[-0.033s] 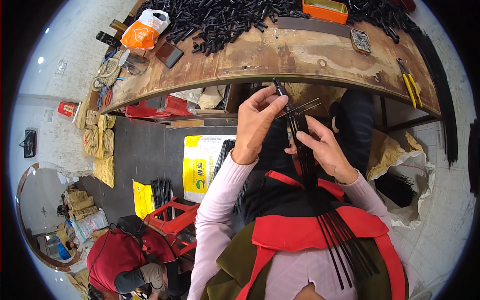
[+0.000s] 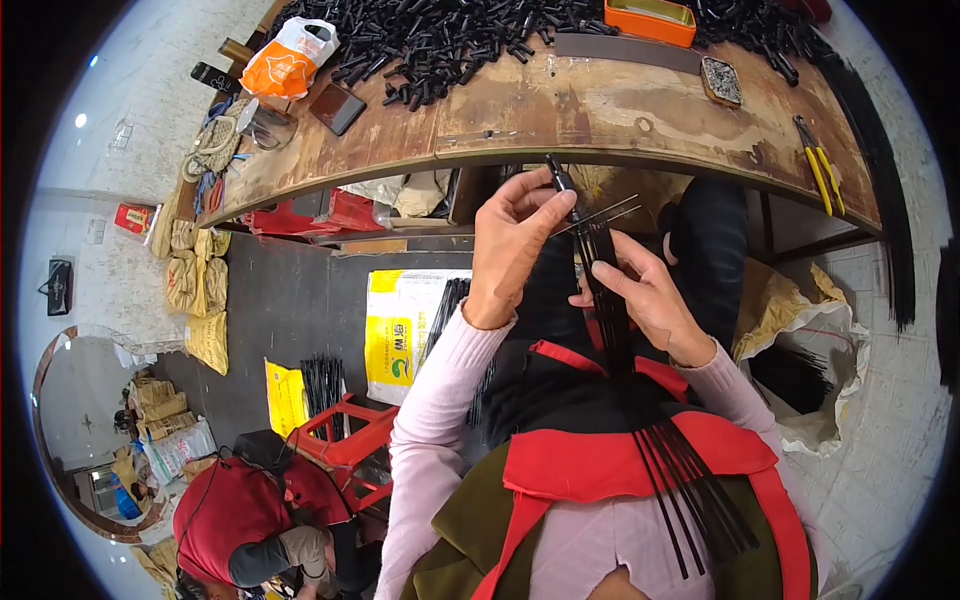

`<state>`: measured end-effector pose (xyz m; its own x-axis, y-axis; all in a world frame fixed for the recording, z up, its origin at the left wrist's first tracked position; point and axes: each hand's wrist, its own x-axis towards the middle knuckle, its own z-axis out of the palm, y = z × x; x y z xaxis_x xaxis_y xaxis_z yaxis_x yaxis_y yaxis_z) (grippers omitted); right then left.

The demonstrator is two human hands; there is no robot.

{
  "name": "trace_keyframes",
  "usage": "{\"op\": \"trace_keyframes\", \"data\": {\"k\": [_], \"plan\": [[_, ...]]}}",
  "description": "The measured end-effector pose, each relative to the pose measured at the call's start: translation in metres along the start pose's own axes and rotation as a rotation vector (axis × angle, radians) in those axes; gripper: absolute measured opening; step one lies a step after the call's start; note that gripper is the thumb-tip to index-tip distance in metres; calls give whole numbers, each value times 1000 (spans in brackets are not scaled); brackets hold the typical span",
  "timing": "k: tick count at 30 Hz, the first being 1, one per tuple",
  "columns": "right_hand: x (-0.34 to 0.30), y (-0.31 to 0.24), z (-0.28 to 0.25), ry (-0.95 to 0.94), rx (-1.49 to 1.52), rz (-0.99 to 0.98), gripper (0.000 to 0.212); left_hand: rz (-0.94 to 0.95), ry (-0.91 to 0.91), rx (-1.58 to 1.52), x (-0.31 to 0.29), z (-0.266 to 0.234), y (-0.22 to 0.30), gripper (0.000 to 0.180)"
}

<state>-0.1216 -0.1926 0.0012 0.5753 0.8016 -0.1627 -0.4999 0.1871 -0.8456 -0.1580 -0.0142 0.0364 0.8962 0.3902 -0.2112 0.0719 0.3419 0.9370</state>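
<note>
No visible shift since the earlier frame: same hold, same slant, same spread of loose ends. Broadest, worn wooden tabletop (image 2: 600, 110) arching across the top of the frame, with a heap of small black pieces (image 2: 430, 50) along the upper edge. At lower centre, red cloth panel (image 2: 600, 465) across the body. Next in size, strand bundle (image 2: 612, 330), black and long, in the middle of the frame: long axis running from upper centre downward and somewhat to the right, gathered above, fanned out over the panel below. Left hand (image 2: 510, 240) at the upper end, left of that axis; right hand (image 2: 655, 300) farther down, on the right side. Left grip closed on a black tube (image 2: 560, 182), pinched between thumb and fingers, tip toward the top of the frame. Right grip closed around the strands, thumb across the near face, fingertips showing at the left side. Tube and bundle nearly in one line, tube uppermost, so nearer to the left hand. Join between the two: impossible to tell. Smallest, thin pale wires (image 2: 612, 212) lying crosswise to that axis, just below the tube, with ends toward the right; hold on these unclear.
</note>
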Motion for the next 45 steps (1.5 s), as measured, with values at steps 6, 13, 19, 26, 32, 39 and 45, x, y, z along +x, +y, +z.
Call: {"op": "trace_keyframes", "data": {"k": [6, 13, 19, 26, 32, 39, 45], "plan": [[3, -1, 1, -5, 17, -7, 38, 118, 14, 76, 2, 0, 2, 29], [3, 0, -3, 3, 35, 16, 36, 51, -35, 81, 7, -7, 0, 35], [5, 1, -8, -41, 42, 1, 35, 23, -134, 35, 10, -14, -4, 37], [3, 0, -9, -66, 69, 25, 34, -22, -194, -4, 8, -18, -8, 38], [4, -1, -6, -35, 43, 4, 34, 85, -39, 32, -4, -5, -5, 41], [5, 0, -3, -55, 43, 8, 34, 165, -66, -17, -29, -1, -3, 64], [4, -1, -3, -61, 38, 15, 32, 165, 4, 72, -29, -4, -6, 68]]}}
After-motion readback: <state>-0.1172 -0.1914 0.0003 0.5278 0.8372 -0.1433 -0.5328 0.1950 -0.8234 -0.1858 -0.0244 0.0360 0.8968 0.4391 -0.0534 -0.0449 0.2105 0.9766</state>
